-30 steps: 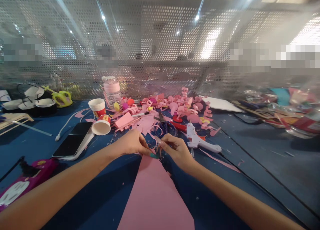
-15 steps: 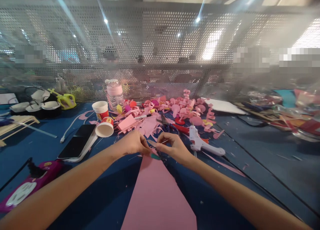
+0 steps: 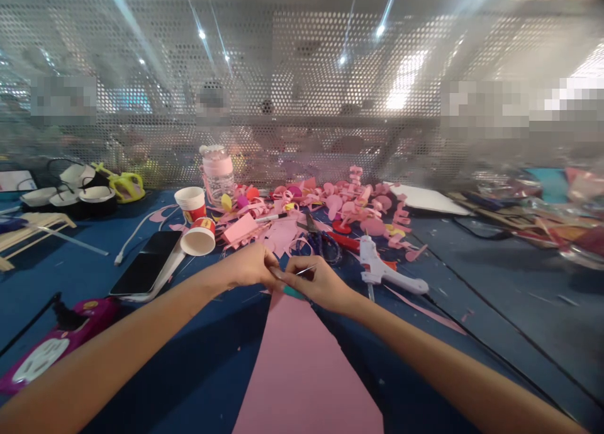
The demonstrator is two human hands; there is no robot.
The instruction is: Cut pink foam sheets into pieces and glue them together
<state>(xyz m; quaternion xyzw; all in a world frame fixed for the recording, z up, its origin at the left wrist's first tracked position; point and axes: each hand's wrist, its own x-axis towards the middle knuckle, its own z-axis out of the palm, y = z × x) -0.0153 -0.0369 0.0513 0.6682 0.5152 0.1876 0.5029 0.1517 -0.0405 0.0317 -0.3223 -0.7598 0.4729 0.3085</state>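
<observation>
A large pink sheet (image 3: 306, 365), like craft paper or foam, tapers away from me toward its narrow far end. My left hand (image 3: 257, 265) is closed in a pinch at that narrow end. Touching its fingertips is my right hand (image 3: 321, 283), also closed, with a thin silvery stick (image 3: 306, 270) poking out between the fingers. Under the right fingers shows a small teal piece (image 3: 293, 292); what it belongs to is hidden. Dark blue-handled scissors (image 3: 325, 242) lie just beyond my hands.
Pink cut pieces (image 3: 340, 204) heap up behind my hands. A white glue gun (image 3: 377, 264) lies right, its cord trailing forward. Leftward are paper cups (image 3: 198, 236), a phone (image 3: 148, 264) and a purple power strip (image 3: 56, 343). A pink-topped bottle (image 3: 218, 170) stands before the perforated screen (image 3: 302, 63).
My right hand has moved left and its fingers now meet those of my left hand at the sheet's narrow end. The view has shifted slightly.
</observation>
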